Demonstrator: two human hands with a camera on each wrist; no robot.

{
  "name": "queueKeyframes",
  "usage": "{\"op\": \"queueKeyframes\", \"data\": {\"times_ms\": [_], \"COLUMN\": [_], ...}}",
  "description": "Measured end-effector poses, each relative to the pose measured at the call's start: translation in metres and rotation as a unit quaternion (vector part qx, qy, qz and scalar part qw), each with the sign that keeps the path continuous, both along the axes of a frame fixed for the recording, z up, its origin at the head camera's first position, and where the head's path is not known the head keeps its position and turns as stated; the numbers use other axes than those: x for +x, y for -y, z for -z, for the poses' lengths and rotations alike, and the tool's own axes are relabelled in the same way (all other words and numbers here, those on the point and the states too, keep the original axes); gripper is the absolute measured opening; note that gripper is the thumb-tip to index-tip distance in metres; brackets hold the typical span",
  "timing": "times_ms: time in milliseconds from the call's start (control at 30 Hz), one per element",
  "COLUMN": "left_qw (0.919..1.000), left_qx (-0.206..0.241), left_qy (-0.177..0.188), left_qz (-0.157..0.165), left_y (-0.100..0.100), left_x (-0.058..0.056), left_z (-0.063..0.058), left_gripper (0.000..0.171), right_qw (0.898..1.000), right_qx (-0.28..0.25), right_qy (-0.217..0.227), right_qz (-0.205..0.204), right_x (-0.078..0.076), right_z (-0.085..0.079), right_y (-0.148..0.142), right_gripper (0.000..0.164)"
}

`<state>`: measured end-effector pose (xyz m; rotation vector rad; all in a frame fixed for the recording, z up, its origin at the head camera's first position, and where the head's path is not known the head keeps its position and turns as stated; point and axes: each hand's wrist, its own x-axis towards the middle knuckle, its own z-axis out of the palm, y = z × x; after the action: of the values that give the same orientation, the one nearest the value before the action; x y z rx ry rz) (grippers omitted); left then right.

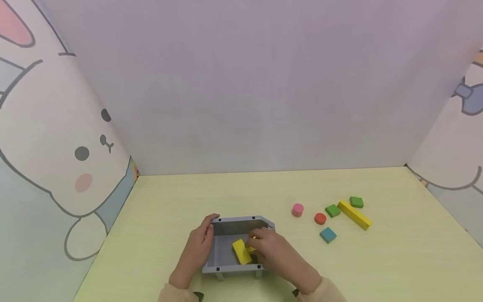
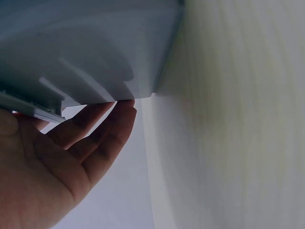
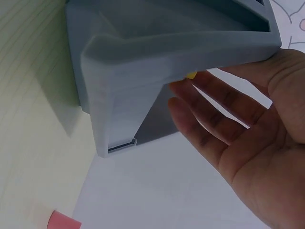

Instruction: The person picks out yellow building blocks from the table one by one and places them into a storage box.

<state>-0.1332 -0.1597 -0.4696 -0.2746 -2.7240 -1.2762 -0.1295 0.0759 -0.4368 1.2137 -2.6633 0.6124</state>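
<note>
A small grey plastic bin (image 1: 234, 269) stands on the table in front of me, its open top facing up. My left hand (image 1: 197, 247) grips its left side at the rim; in the left wrist view the fingers (image 2: 112, 136) lie against the outer wall. Inside the bin rests a yellow rectangular block (image 1: 241, 252). My right hand (image 1: 277, 252) reaches over the right side into the bin, its fingers curled around a second yellow block (image 1: 252, 249), mostly hidden by them. The right wrist view shows only a yellow corner (image 3: 191, 75) at the fingertips.
To the bin's right on the table (image 1: 407, 251) lie a pink cylinder (image 1: 297, 210), a red disc (image 1: 320, 218), a teal block (image 1: 328, 235), two green blocks (image 1: 333, 210) and a long yellow bar (image 1: 354, 214). A pale wall (image 1: 271, 105) rises behind.
</note>
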Motion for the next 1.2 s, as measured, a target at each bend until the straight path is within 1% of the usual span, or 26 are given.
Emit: {"op": "queueKeyframes", "data": {"times_ms": [400, 500, 667, 733, 800, 967, 1200], "left_qw": [0.9999, 0.9999, 0.9999, 0.9999, 0.9999, 1.0000, 0.9999], "left_qx": [-0.003, -0.003, -0.003, -0.002, 0.000, -0.001, 0.011], "left_qy": [0.013, 0.012, 0.015, 0.017, 0.013, 0.007, 0.001], "left_qz": [-0.005, -0.004, -0.003, -0.004, -0.002, -0.002, 0.001], "left_y": [-0.001, 0.000, -0.001, -0.001, -0.001, -0.001, -0.001], "left_x": [0.000, -0.001, -0.001, 0.000, -0.001, -0.001, 0.000], "left_z": [-0.001, -0.002, -0.002, -0.002, -0.002, -0.003, -0.004], "left_gripper": [0.034, 0.034, 0.034, 0.034, 0.034, 0.033, 0.032], "right_qw": [0.999, 0.998, 0.996, 0.995, 0.996, 0.998, 0.998], "right_qx": [0.002, 0.001, 0.001, 0.003, 0.004, 0.007, 0.005], "right_qy": [0.031, 0.048, 0.091, 0.097, 0.090, 0.054, 0.048], "right_qz": [-0.029, -0.032, -0.026, -0.023, -0.025, -0.032, -0.029], "right_x": [-0.004, -0.005, -0.010, -0.011, -0.012, -0.014, -0.015], "right_z": [-0.003, -0.001, 0.003, 0.005, 0.007, 0.010, 0.013], "right_y": [-0.001, -0.002, -0.005, -0.006, -0.007, -0.007, -0.007], "right_gripper": [0.019, 0.019, 0.019, 0.019, 0.020, 0.021, 0.020]}}
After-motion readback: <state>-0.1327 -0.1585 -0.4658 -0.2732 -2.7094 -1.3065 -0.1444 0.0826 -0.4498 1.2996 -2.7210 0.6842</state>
